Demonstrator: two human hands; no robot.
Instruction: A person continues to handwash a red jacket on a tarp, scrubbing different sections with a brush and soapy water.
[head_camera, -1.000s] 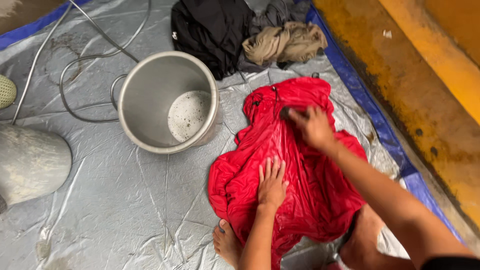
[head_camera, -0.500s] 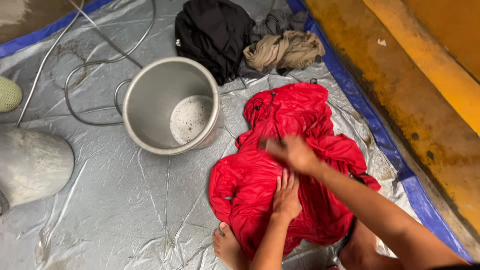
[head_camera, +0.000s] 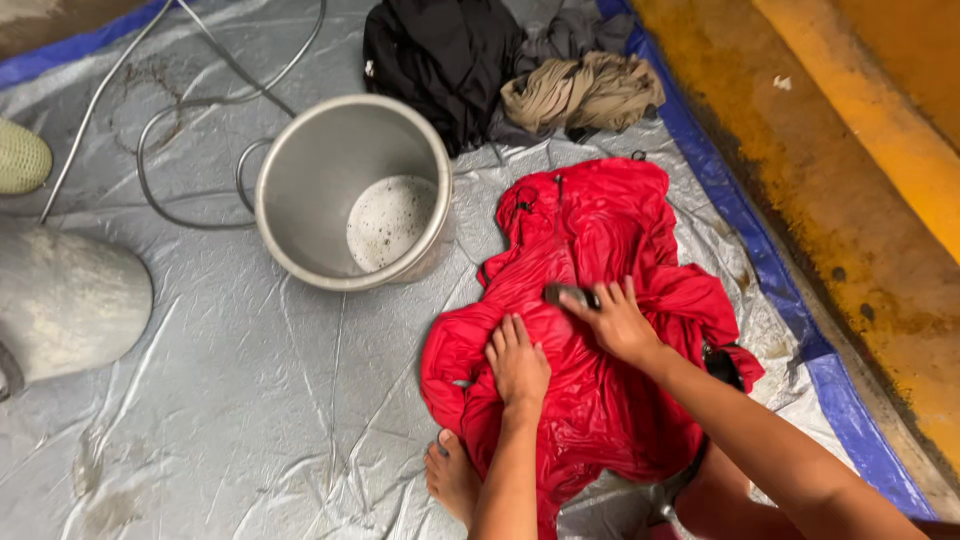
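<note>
two hands on the red jacket (head_camera: 600, 400) near the tarp's (head_camera: 230, 420) right edge: left hand (head_camera: 517, 365) pressed flat with fingers open, right hand (head_camera: 615, 322) gripping a dark brush (head_camera: 568, 295).

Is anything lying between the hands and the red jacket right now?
Nothing visible. The left hand presses flat on the red jacket. The right hand also rests on it, gripping a small dark object, possibly a brush, against the fabric.
</note>
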